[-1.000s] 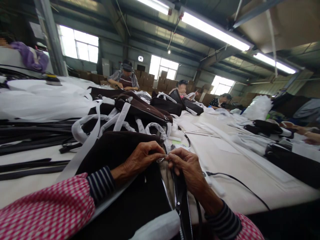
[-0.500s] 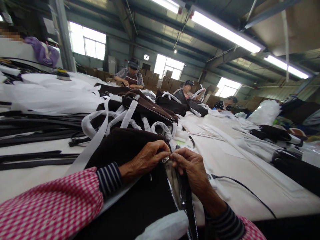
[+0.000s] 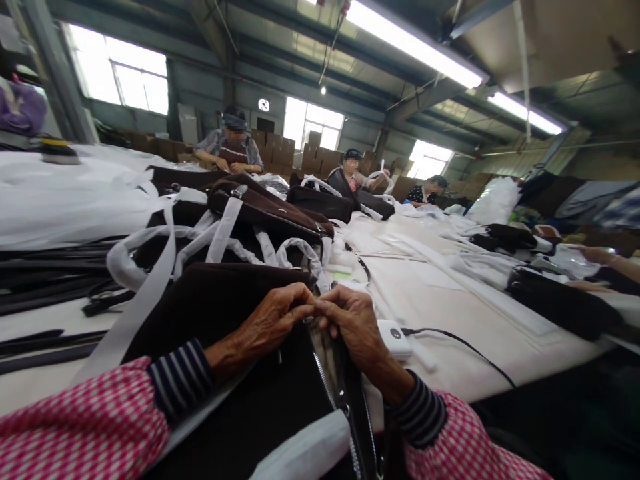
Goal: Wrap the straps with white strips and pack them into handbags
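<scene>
A dark brown handbag [image 3: 215,413] lies in front of me, its zipper [image 3: 324,380] undone and a pale lining showing between the two rows of teeth. At the far end of that zipper, my left hand [image 3: 267,323] pinches the bag's edge between thumb and fingers. My right hand [image 3: 357,327] meets it there, fingertips closed on the same spot. The two hands touch, and the exact bit under the fingertips is hidden. A handle wrapped in white paper [image 3: 305,448] crosses the bag close to me.
More dark handbags [image 3: 280,213] with wrapped handles are piled beyond. Black straps [image 3: 55,270] and white sheets [image 3: 75,193] lie left. A white device [image 3: 394,339] with a black cable [image 3: 465,338] sits right. Several co-workers sit across the table; another person's arm [image 3: 615,263] reaches in at right.
The view has swung to the right, so everything sits further left. Both hands keep their pinch at the zipper's end, now closer together. Another person's arm has come into view at right.
</scene>
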`<state>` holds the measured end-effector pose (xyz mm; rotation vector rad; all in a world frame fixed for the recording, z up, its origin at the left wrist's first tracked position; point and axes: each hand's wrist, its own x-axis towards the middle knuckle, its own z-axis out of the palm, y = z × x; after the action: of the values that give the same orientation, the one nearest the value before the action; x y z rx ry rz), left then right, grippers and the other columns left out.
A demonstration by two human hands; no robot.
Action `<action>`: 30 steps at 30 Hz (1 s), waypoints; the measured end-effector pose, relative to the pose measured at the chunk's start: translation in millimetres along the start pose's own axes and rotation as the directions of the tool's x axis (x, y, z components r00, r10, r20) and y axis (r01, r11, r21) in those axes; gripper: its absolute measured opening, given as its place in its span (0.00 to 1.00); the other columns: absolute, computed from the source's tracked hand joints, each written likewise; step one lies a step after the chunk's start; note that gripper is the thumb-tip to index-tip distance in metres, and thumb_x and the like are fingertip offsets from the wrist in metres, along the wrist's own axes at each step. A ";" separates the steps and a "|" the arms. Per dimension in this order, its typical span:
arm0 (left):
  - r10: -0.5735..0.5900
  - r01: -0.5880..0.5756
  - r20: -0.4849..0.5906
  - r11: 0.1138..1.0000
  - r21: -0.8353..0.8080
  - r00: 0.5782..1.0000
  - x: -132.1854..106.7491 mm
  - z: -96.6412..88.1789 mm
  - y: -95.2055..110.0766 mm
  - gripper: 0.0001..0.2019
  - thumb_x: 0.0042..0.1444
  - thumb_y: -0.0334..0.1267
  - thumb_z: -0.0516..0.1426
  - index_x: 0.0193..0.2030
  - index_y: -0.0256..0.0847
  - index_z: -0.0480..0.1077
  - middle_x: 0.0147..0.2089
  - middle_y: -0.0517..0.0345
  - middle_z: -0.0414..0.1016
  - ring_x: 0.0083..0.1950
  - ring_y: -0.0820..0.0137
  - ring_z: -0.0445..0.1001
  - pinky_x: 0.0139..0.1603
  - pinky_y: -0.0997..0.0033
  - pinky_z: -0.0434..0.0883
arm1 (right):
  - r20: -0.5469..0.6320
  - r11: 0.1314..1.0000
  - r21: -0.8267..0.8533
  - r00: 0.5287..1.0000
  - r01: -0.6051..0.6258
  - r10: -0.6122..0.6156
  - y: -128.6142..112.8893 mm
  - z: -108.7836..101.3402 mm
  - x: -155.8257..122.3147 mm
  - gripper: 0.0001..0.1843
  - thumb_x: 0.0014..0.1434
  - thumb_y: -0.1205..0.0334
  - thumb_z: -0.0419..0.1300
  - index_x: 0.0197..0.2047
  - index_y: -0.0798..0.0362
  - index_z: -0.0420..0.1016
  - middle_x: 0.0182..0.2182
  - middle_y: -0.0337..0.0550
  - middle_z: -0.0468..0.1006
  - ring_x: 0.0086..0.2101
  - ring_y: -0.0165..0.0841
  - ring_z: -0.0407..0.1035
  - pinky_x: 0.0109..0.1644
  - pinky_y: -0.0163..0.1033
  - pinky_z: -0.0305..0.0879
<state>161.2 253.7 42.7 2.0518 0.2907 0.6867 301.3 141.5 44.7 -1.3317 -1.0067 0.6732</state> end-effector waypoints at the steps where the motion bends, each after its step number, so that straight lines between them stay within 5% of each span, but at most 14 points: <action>1: -0.010 0.010 0.004 1.000 -0.012 1.000 -0.4 0.4 -0.3 0.12 0.64 0.44 0.57 0.35 0.38 0.73 0.33 0.60 0.74 0.35 0.68 0.70 0.36 0.71 0.65 | 0.009 1.000 0.020 1.000 -0.004 0.004 0.3 0.6 0.7 0.11 0.55 0.58 0.69 0.29 0.56 0.78 0.18 0.36 0.76 0.16 0.23 0.60 0.20 0.29 0.53; 5: -0.063 0.063 -0.018 0.998 -0.015 0.998 1.4 -0.7 0.1 0.14 0.64 0.48 0.57 0.36 0.39 0.74 0.34 0.60 0.75 0.35 0.68 0.71 0.36 0.70 0.66 | 0.101 0.998 0.068 0.995 -0.019 0.012 -1.9 -8.1 7.2 0.11 0.54 0.57 0.68 0.29 0.56 0.78 0.20 0.38 0.78 0.17 0.23 0.62 0.20 0.29 0.56; 8: -0.068 0.067 0.016 0.996 0.056 0.998 2.7 -9.4 6.4 0.12 0.63 0.47 0.59 0.39 0.41 0.75 0.38 0.59 0.78 0.40 0.65 0.74 0.42 0.68 0.69 | 0.073 1.000 0.005 0.997 0.022 -0.023 -6.8 -33.5 13.2 0.11 0.54 0.55 0.68 0.33 0.56 0.80 0.24 0.39 0.79 0.19 0.25 0.65 0.21 0.30 0.58; 11: -0.043 0.027 0.102 0.987 0.156 0.994 -0.6 -26.3 20.8 0.10 0.63 0.46 0.60 0.45 0.45 0.77 0.47 0.59 0.80 0.49 0.62 0.76 0.52 0.66 0.68 | -0.029 0.971 -0.226 0.996 0.080 -0.089 -8.8 -68.2 17.7 0.13 0.58 0.54 0.64 0.35 0.56 0.80 0.24 0.40 0.79 0.24 0.30 0.70 0.22 0.31 0.61; 15: -0.074 0.047 0.083 0.956 0.289 0.994 -11.3 -48.3 48.1 0.11 0.63 0.47 0.60 0.48 0.48 0.78 0.52 0.58 0.80 0.52 0.60 0.77 0.52 0.64 0.70 | 0.033 0.814 -0.556 0.983 0.167 -0.179 -2.0 -96.4 23.2 0.06 0.56 0.62 0.63 0.31 0.54 0.81 0.29 0.42 0.81 0.28 0.33 0.72 0.32 0.36 0.66; 19: -0.143 0.137 -0.010 0.922 0.363 0.990 -20.6 -52.3 65.5 0.13 0.61 0.49 0.60 0.46 0.46 0.79 0.44 0.57 0.83 0.46 0.59 0.80 0.52 0.63 0.72 | 0.060 0.746 -0.616 0.959 0.253 -0.276 0.8 -93.0 30.6 0.05 0.54 0.70 0.64 0.34 0.53 0.82 0.34 0.43 0.83 0.35 0.35 0.71 0.44 0.40 0.64; 23: -0.081 0.084 -0.026 0.900 0.427 0.996 -22.2 -47.2 61.6 0.16 0.60 0.47 0.61 0.51 0.44 0.78 0.48 0.55 0.83 0.49 0.57 0.80 0.53 0.61 0.73 | 0.101 0.691 -0.652 0.939 0.311 -0.328 -8.1 -85.8 27.9 0.09 0.57 0.72 0.61 0.37 0.54 0.82 0.36 0.43 0.82 0.35 0.34 0.70 0.44 0.40 0.62; 30: -0.118 0.093 0.026 0.886 0.454 0.993 -8.9 -41.7 49.4 0.13 0.58 0.42 0.60 0.45 0.39 0.80 0.40 0.54 0.84 0.43 0.58 0.80 0.46 0.62 0.73 | 0.291 0.638 -0.677 0.929 0.367 -0.226 -1.4 -76.9 8.2 0.06 0.59 0.70 0.64 0.38 0.52 0.83 0.37 0.43 0.83 0.38 0.36 0.73 0.46 0.39 0.63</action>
<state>127.0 252.0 98.3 2.4706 0.5722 0.5284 372.7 112.8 52.0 -1.7352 -1.7190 0.1083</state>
